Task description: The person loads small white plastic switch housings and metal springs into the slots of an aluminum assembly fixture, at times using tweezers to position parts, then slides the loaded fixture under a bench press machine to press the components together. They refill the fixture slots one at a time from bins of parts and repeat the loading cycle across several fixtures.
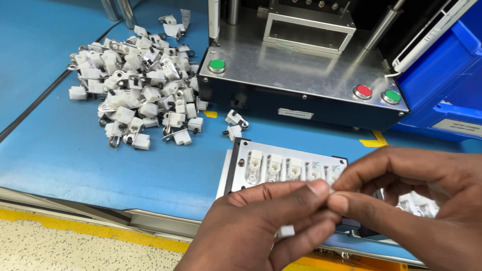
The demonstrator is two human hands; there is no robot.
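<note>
My left hand and my right hand meet fingertip to fingertip over a metal fixture plate. Together they pinch a small white plastic part, mostly hidden by the fingers. Another bit of white plastic shows under my left fingers. The plate holds a row of several white parts seated in its slots. More small white and metal parts show behind my right hand.
A large heap of white plastic parts with metal tabs lies at the left on the blue table. Two loose parts lie by a metal press machine with green, red and green buttons. A blue bin stands at right.
</note>
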